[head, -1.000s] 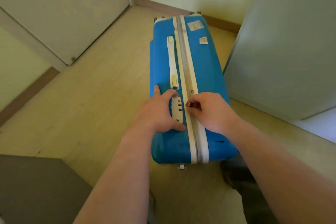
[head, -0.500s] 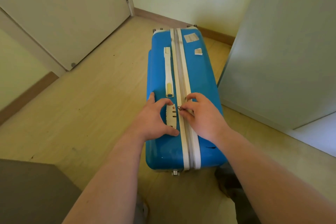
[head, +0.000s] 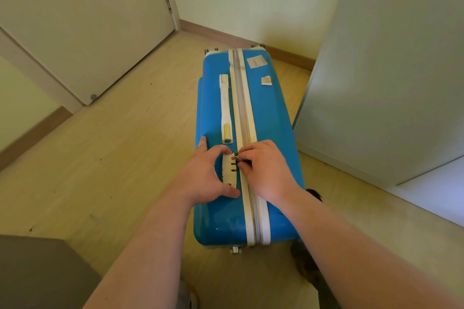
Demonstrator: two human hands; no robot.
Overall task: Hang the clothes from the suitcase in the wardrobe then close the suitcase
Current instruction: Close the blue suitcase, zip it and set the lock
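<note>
Blue hard-shell suitcase [head: 266, 113] stands on edge on the floor [head: 125, 158], mid-frame; left hand [head: 208, 178] lies spread, bracing the shell beside the lock [head: 229, 170], right hand [head: 267, 173] pinches the zip pull [head: 237, 158]; the shell looks rigid and slick, likely best lifted by the side handle [head: 224, 103].

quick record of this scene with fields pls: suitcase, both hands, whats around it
suitcase: blue hard shell, on the floor, handle side up, halves together
lock: white combination lock beside the zip
left hand: rests on the shell, thumb and forefinger framing the lock
right hand: pinches a zipper pull at the lock's far end
carry handle: white, flat against the shell, untouched
surroundings: door to the left, pale cabinet panel to the right
</note>
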